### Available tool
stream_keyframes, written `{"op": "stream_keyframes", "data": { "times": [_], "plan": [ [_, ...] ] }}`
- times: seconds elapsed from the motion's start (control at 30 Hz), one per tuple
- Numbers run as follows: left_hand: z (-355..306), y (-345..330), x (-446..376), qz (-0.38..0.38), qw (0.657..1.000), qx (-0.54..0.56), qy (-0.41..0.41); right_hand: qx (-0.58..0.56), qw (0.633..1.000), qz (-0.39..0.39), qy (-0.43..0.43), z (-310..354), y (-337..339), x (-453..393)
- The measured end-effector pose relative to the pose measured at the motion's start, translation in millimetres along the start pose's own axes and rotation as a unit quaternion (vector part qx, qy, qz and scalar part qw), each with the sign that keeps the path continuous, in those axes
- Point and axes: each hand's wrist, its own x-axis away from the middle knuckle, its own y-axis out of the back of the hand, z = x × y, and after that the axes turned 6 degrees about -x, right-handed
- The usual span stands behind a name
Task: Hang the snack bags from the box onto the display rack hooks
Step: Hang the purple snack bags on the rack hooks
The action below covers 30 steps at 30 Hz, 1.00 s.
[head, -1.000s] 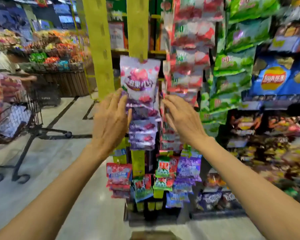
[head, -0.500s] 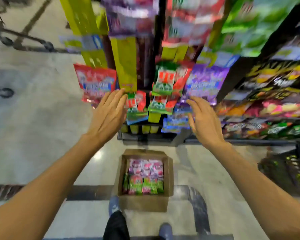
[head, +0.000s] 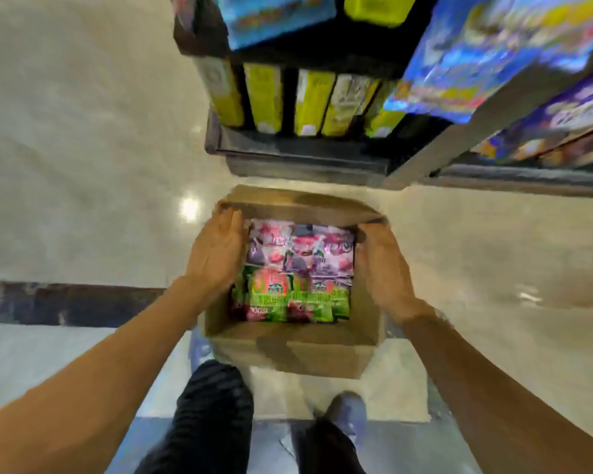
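An open cardboard box stands on the floor just ahead of my feet. Inside lie pink and purple snack bags at the far end and green and red snack bags at the near end. My left hand is over the box's left wall, fingers together and pointing forward, with nothing in it. My right hand is at the right wall, fingers extended beside the bags, also holding nothing. The foot of the display rack rises just beyond the box; its hooks are out of view.
Yellow price strips hang low on the rack. Blurred blue and purple bags fill shelves at the upper right. My dark trouser legs and shoes stand behind the box. Pale tiled floor with a dark band spreads to the left.
My view has swung down from the hanging bags to the box on the floor. Both hands have dropped from the rack to the two sides of the box.
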Motion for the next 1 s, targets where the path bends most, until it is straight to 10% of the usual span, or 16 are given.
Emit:
{"op": "stream_keyframes", "data": {
  "times": [0.33, 0.67, 1.0],
  "plan": [
    [18.5, -178.3, -54.9, 0.105, 0.968, 0.151, 0.173, 0.010, 0.980, 0.031, -0.194, -55.4, -154.8, -57.5],
    [11.1, -210.3, -89.6, 0.104, 0.912, 0.227, 0.326, -0.141, 0.921, -0.022, -0.363, -45.5, -175.5, -71.2],
    [10.7, -191.4, -77.6, 0.138, 0.888, 0.380, 0.220, -0.395, 0.877, -0.018, -0.273, -35.1, -166.3, -58.8]
  ]
}}
